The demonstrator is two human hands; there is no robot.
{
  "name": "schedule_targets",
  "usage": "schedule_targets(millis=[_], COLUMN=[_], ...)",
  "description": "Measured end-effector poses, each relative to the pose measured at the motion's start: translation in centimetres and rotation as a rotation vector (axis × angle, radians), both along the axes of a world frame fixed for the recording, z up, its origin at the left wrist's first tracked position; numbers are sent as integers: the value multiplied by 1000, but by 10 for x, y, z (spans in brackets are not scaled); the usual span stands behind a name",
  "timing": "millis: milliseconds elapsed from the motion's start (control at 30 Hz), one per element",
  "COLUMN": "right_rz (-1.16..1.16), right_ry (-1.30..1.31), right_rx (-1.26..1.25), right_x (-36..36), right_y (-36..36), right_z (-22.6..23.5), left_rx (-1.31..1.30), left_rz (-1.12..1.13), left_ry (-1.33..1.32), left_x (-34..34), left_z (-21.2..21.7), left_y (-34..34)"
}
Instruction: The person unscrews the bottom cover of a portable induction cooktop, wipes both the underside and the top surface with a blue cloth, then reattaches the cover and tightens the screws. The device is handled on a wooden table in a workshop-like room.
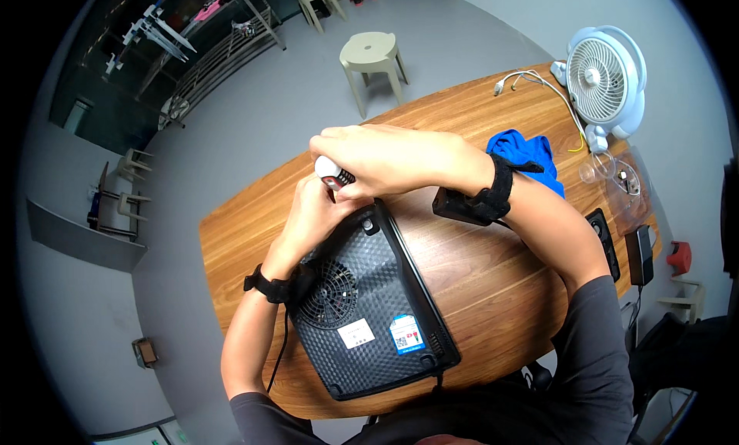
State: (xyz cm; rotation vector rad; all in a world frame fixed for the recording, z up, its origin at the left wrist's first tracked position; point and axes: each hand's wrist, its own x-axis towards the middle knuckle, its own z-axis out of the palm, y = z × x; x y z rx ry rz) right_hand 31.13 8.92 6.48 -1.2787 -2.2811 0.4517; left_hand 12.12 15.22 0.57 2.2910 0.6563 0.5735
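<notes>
An upside-down black appliance, looking like an induction cooker [377, 283], rests on the wooden table [493, 291]. Its textured underside shows a round fan vent [327, 295], small round feet and two labels. At its far edge my right hand [377, 158] is closed around a handled tool that looks like a screwdriver [326, 166]; the white rounded end and a black-and-red part of it stick out. My left hand [309, 214] is right below, its fingers curled near the tool and the appliance's far corner. The tool's tip and most left fingertips are hidden.
A blue cloth [527, 156] lies beyond my right forearm. At the table's right end are a white fan [604, 83], a white cable [531, 75], a clear plastic bag [627, 187] and a black box [639, 252]. A black cord [280, 349] hangs beside the appliance. Stools [369, 51] stand on the floor.
</notes>
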Motion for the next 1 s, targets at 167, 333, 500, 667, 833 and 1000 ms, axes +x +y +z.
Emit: schedule_targets(millis=[167,333,500,667,833,1000], right_rz=[66,-29,27,-6,-13,57], right_ry=[4,37,35,7,4,2], right_rx=[56,-3,-6,-6,33,-47], right_x=[2,3,4,1,2,1], right_y=[1,0,2,-4,-4,-3], right_z=[-3,-8,-10,-4,-7,-4], left_rx=[11,23,58,-10,-29,58], left_rz=[26,24,16,-64,6,-2], left_ry=[-3,-27,13,27,28,-30], left_x=[0,2,4,-3,1,-2], left_z=[-9,-14,-7,-1,3,-2], left_y=[3,5,4,6,1,1])
